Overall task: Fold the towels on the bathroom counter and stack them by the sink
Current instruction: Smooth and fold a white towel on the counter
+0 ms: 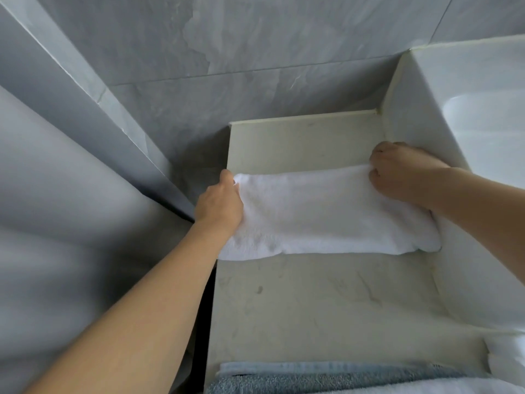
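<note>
On the pale counter between the grey tiled wall and the raised sink, a white towel lies folded into a long band, its right end against the sink's side; your left hand pinches its far left corner, fingers curled; your right hand grips the far right corner in a fist; nearer you, at the counter's front edge, lie a light blue towel and a grey-blue towel.
</note>
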The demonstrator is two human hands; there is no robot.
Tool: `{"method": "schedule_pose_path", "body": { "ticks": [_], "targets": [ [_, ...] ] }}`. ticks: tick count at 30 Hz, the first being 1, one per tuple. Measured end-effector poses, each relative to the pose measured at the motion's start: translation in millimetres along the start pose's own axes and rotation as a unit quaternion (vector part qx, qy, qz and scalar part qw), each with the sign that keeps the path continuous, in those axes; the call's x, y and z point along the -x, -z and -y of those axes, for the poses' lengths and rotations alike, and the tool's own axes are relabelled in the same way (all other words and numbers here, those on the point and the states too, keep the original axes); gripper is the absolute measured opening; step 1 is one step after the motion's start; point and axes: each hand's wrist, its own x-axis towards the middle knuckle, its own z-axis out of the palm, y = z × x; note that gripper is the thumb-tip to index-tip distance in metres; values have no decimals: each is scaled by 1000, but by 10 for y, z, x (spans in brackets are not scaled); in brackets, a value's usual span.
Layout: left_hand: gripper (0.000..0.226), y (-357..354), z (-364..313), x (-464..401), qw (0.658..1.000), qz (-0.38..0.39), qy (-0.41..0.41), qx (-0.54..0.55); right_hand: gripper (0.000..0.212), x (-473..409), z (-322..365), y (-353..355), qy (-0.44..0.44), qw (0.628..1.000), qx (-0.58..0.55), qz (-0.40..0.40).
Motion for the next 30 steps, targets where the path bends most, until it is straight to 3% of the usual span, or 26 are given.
{"method": "schedule_pose_path", "body": {
  "ticks": [6,11,15,18,22,25,30],
  "targets": [
    [31,-88,-3,39,998,-32,47,39,26,-231,87,-51,13,999,31,-17],
    [21,-145,63,188,990,-74,79,90,36,-276,248,-168,-20,997,71,22],
    [17,-172,63,207,980,-73,87,161,38,-319,467,-110,12,997,-72,-26],
    [24,-103,131,165,967,-16,109,228,41,-369,858,-121,81,979,-176,-64],
    [23,55,352,337,927,74,164,329,50,-365,1286,-395,119,974,-147,-125],
    [34,191,449,453,879,169,185,405,56,-442,1270,-472,106,975,-163,-106],
    [23,374,398,386,837,295,123,444,62,-597,1256,-453,102,979,-153,-92]
  ]
}}
